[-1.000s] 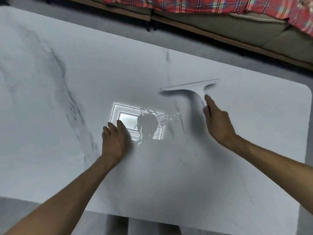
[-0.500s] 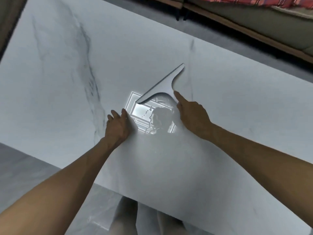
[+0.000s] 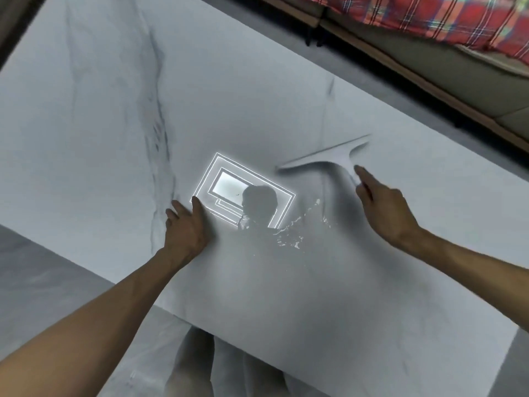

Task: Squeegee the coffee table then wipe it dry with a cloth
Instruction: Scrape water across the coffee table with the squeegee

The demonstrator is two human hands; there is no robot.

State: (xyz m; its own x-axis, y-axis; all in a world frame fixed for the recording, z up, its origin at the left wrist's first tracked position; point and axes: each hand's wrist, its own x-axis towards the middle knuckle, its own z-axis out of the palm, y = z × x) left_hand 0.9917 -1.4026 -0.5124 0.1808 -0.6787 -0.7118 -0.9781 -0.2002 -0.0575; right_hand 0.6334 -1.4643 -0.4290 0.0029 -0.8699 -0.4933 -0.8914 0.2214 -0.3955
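The white marble coffee table (image 3: pixel 257 96) fills most of the view, with a dark vein running down its left part. My right hand (image 3: pixel 383 207) grips the handle of a pale grey squeegee (image 3: pixel 329 157), index finger stretched along it. The blade lies on the tabletop right of centre, tilted up to the right. A patch of water streaks and drops (image 3: pixel 297 227) glints just below the blade. My left hand (image 3: pixel 186 227) rests flat on the table beside the ceiling light's reflection (image 3: pixel 243 190). No cloth is in view.
A sofa with a wooden base (image 3: pixel 429 81) and a red plaid blanket (image 3: pixel 415 15) runs along the far side, beyond a strip of grey floor. The table's near edge crosses the lower left, with grey floor (image 3: pixel 43 276) below. My legs show under that edge.
The squeegee has swung from over the light's reflection back to the right, and its blade has turned flatter. Water streaks now show below it. My left hand has stayed planted.
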